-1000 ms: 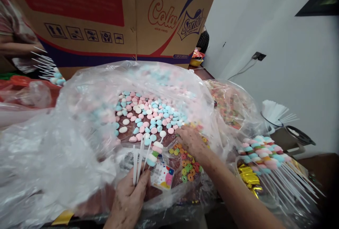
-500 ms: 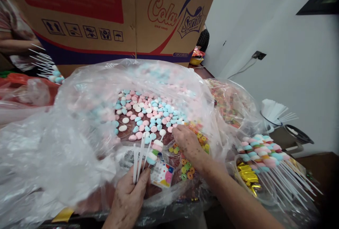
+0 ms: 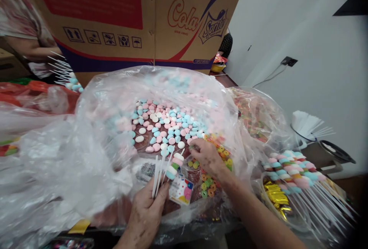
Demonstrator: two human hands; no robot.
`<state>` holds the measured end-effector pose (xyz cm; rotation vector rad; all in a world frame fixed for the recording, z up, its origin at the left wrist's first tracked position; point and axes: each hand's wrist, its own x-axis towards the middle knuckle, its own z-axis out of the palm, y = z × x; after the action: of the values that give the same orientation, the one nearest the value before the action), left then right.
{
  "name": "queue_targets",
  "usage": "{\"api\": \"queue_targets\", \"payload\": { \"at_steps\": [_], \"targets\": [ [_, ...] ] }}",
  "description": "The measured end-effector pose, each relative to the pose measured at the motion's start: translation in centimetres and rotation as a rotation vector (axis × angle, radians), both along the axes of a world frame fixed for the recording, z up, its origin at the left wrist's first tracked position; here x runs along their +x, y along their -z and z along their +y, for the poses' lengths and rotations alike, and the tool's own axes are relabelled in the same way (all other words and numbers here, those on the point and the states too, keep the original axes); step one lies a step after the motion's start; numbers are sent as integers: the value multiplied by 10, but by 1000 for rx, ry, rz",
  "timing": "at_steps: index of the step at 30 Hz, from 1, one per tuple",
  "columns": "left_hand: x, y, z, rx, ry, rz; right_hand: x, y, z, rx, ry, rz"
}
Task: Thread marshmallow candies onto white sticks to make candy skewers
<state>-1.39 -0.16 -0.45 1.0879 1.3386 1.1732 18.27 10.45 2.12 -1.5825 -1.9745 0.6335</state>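
Note:
My left hand (image 3: 146, 212) grips a small bunch of white sticks (image 3: 158, 171); one of them carries a few stacked candies (image 3: 174, 165) in pink, green and blue. My right hand (image 3: 205, 155) reaches into the open clear plastic bag (image 3: 94, 141), fingers pinched together at the edge of the heap of pink, blue and white marshmallow candies (image 3: 165, 124). What the fingers pinch is too small to make out. Coloured ring candies (image 3: 208, 187) lie under and beside that hand.
A large cardboard box (image 3: 129, 18) stands behind the bag. Finished candy skewers (image 3: 293, 168) lie fanned at the right over gold foil (image 3: 274, 199). A second bag of mixed candy (image 3: 253, 116) sits right of the heap. Another person's arm (image 3: 34, 51) with skewers shows far left.
My right hand has slid a little left from the ring candies to the marshmallow heap's edge and pinched its fingers. The left hand keeps the sticks still. The view shifted slightly.

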Motion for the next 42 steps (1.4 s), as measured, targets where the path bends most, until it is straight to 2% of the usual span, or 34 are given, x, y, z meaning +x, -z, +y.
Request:
{"api": "queue_targets", "payload": {
  "at_steps": [2, 4, 6, 8, 15, 20, 25, 30, 35, 42],
  "targets": [
    [0, -2, 1, 31, 15, 44, 1, -3, -2, -147, 39, 412],
    [0, -3, 2, 53, 51, 73, 1, -7, -6, -283, 53, 714],
    [0, -5, 2, 66, 82, 87, -1, -10, -11, -357, 55, 858],
    [1, -5, 2, 66, 84, 103, -2, -11, -14, -380, 48, 905],
    [1, -5, 1, 29, 82, 118, -4, -14, -18, -353, 35, 810],
    [1, -8, 1, 53, 83, 105, -1, -20, -24, -243, -6, 586],
    [0, -7, 0, 66, 93, 73, 3, -17, -24, -142, -6, 415],
    [-5, -3, 1, 88, 150, 88, 9, -26, -20, -163, -140, 414],
    [-5, -4, 1, 59, 150, 91, 11, -36, -23, -279, -285, 375],
    [-7, 1, 1, 31, 196, 103, 15, -19, -30, -421, -340, 465]
  ]
}}
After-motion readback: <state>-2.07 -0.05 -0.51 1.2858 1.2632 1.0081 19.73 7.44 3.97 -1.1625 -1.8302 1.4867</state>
